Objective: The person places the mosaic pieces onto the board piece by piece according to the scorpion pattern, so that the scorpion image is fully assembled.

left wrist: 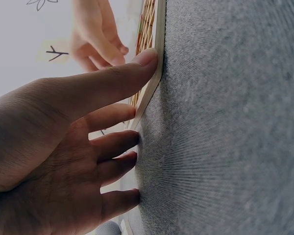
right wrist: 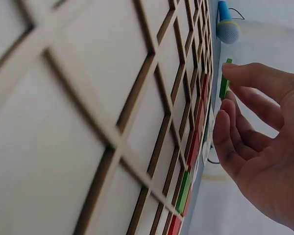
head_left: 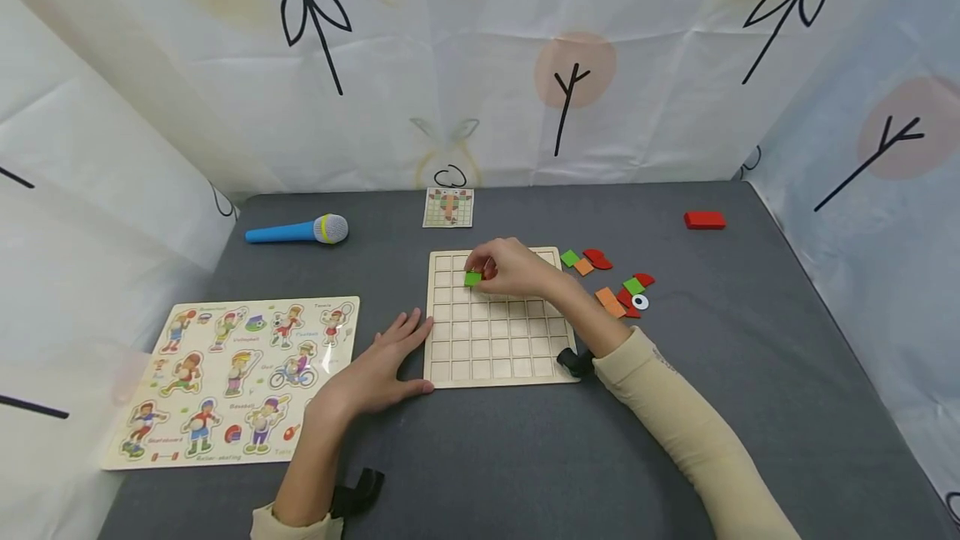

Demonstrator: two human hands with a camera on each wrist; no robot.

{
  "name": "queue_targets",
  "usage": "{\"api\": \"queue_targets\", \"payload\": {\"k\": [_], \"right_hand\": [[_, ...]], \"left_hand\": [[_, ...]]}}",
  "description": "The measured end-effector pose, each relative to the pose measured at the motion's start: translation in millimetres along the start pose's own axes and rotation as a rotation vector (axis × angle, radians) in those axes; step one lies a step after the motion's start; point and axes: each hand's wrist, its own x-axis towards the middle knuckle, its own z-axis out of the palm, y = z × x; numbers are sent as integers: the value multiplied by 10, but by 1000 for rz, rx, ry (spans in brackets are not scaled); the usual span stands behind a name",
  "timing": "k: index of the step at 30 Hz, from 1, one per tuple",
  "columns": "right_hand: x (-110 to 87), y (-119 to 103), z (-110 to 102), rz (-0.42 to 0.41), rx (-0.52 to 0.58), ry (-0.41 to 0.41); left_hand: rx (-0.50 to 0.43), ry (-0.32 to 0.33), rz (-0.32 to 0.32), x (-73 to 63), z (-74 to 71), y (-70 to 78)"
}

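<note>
My right hand (head_left: pixel 517 267) pinches a green square tile (head_left: pixel 472 279) between thumb and index finger, over the upper left of a wooden grid board (head_left: pixel 480 369). In the right wrist view this green tile (right wrist: pixel 225 82) is held on edge above the cells. Red tiles (right wrist: pixel 194 147) and another green tile (right wrist: pixel 183 192) sit in cells along the board's far side, mostly hidden by the hand in the head view. My left hand (head_left: pixel 378 369) lies spread at the board's left edge. Its thumb (left wrist: pixel 146 58) touches the board's side, with the fingers pointing away over the grey table.
Loose red, green and orange pieces (head_left: pixel 610 297) lie right of the board, with a white ring (head_left: pixel 640 302). A picture card (head_left: pixel 448 208) lies behind it. A toy microphone (head_left: pixel 296 230), a sports puzzle board (head_left: pixel 232 382) and a red block (head_left: pixel 705 221) are farther out.
</note>
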Motion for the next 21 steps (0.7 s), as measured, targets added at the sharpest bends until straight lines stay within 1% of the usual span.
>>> {"api": "queue_targets", "payload": {"k": [4, 9, 13, 15, 16, 19, 21], "right_hand": [[95, -57, 37, 4, -37, -8], [184, -98, 87, 38, -51, -10], [230, -114, 122, 57, -64, -4], [243, -119, 131, 59, -66, -4], [248, -120, 135, 59, -65, -5], [249, -117, 135, 57, -60, -6], [243, -111, 131, 53, -59, -6]], "left_hand": [[-5, -1, 1, -8, -8, 20], [-7, -6, -10, -2, -5, 12], [-15, -5, -6, 0, -3, -2], [-25, 12, 7, 9, 31, -51], [-26, 11, 6, 10, 31, -52], [-30, 37, 31, 47, 101, -167], [-32, 42, 49, 61, 123, -215]]}}
